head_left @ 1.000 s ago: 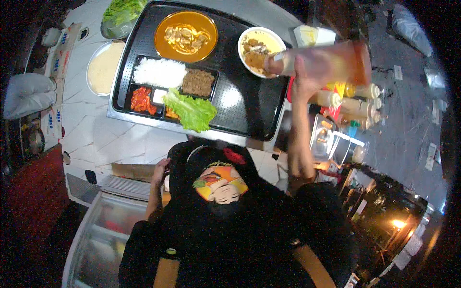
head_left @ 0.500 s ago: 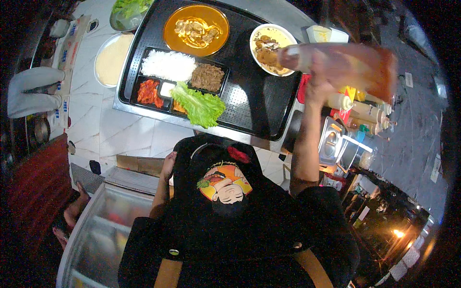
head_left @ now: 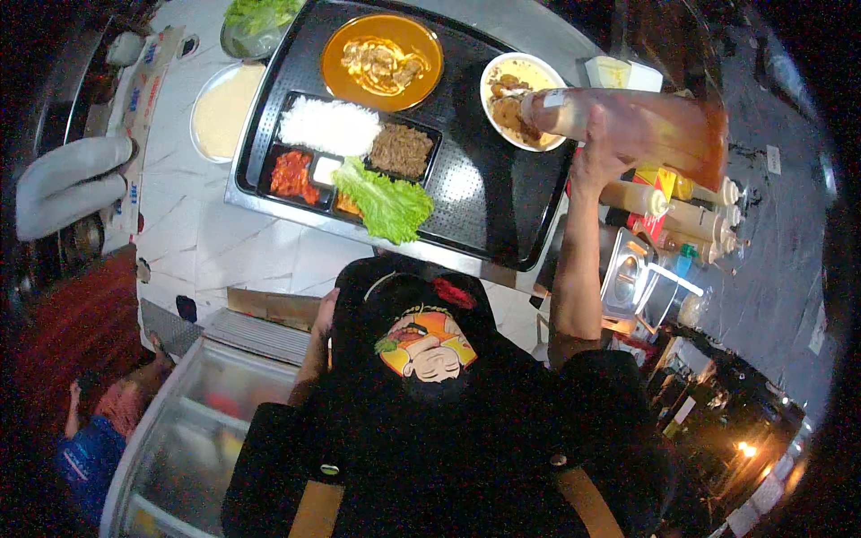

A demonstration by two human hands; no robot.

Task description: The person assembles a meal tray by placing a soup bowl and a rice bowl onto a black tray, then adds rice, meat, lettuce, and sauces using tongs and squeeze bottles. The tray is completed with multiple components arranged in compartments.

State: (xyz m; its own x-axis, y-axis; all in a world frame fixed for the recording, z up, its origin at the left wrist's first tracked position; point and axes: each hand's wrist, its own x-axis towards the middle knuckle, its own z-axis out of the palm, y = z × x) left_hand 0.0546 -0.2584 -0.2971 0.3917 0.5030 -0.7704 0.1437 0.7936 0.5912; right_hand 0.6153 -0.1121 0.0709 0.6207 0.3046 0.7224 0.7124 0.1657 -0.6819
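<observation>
My right hand (head_left: 599, 154) grips a large clear squeeze bottle of orange-brown sauce (head_left: 641, 130), tipped on its side with its nozzle over a white bowl of fried pieces (head_left: 518, 97). That bowl stands at the right end of a black tray (head_left: 489, 202). On the tray too are an orange bowl of curry (head_left: 381, 63) and a black compartment box (head_left: 354, 152) with rice, minced meat, red pickle and a lettuce leaf. My left hand (head_left: 321, 316) rests low against my dark shirt, holding nothing I can see.
Several sauce bottles (head_left: 682, 211) stand right of the tray beside a metal container (head_left: 628, 273). A round pale plate (head_left: 220, 112) and a bowl of greens (head_left: 256, 22) lie at the upper left. A glass-topped chest (head_left: 193, 430) is below left; a person (head_left: 94, 421) sits on the floor.
The sauce bottle in my right hand has tipped further, with its nozzle now over the white bowl. The whole view has shifted slightly as my head moved.
</observation>
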